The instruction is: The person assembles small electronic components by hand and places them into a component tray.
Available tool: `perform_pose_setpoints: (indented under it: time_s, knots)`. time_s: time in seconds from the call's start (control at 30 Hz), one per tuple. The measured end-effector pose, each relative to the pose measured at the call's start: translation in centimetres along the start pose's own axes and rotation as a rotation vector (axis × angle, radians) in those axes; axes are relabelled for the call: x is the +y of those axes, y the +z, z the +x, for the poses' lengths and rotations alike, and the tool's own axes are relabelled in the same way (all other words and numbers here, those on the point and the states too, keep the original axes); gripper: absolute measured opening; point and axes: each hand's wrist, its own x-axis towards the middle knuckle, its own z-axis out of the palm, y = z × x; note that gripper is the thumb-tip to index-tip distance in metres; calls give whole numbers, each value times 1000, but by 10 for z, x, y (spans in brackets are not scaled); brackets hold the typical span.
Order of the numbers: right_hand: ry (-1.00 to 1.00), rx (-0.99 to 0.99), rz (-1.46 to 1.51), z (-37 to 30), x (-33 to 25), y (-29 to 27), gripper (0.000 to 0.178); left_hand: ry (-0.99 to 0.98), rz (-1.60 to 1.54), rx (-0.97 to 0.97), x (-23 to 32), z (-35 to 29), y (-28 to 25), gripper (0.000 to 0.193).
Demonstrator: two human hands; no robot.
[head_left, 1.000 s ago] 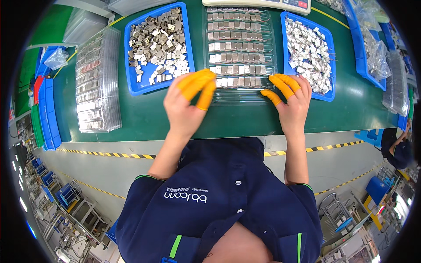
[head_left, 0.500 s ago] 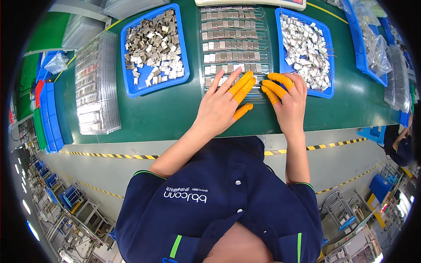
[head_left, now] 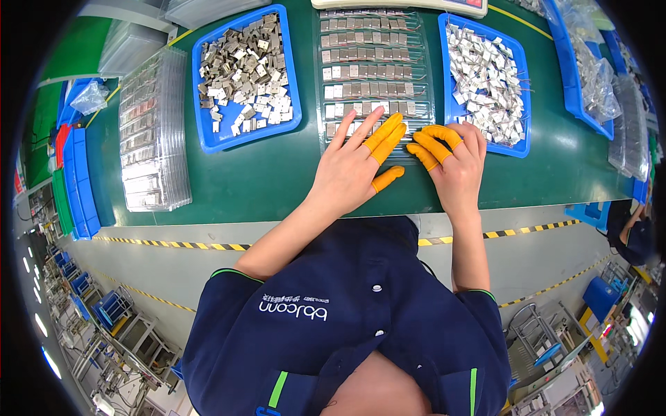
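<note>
A clear plastic tray (head_left: 429, 82) lies in front of me, filled with rows of small metal connectors (head_left: 371, 72) with thin wires. My left hand (head_left: 345, 168) rests over its near rows, fingers spread and holding nothing visible. Yellow finger cots cover some fingers on both hands. At the tray's near right edge, my right hand (head_left: 454, 165) has its fingers bent and drawn together; whatever lies between the fingertips is hidden. Left of the tray, a blue bin (head_left: 297, 104) holds loose metal connector shells (head_left: 244, 73). A second blue bin (head_left: 525, 114) at right contains white wired connectors (head_left: 489, 87).
A stack of clear trays (head_left: 154, 132) stands at the left on the green table (head_left: 243, 187). The base of a white device (head_left: 416, 5) sits beyond the middle tray. Blue bins with plastic bags (head_left: 598, 87) line the far right.
My right hand has shifted slightly left and nearer to me, its fingers curling more. My left hand stays almost in place.
</note>
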Motion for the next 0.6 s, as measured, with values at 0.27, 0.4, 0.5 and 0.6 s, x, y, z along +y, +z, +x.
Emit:
perform_pose_setpoints:
  time_s: [0.27,0.4,0.5,0.6]
  knots:
    - [393,340,303,13,42,-18,23,-211,-173,294,-17,-16,-39,73]
    - [355,112,13,26,46,-15,29,-491,11,485,-57,-34,-44,48]
    - [377,-23,-118,27,51,-5,30,-576,115,521,-84,-53,-50,39]
    - [372,-35,-212,25,58,0,25,-631,118,561,-90,-55,-56,27]
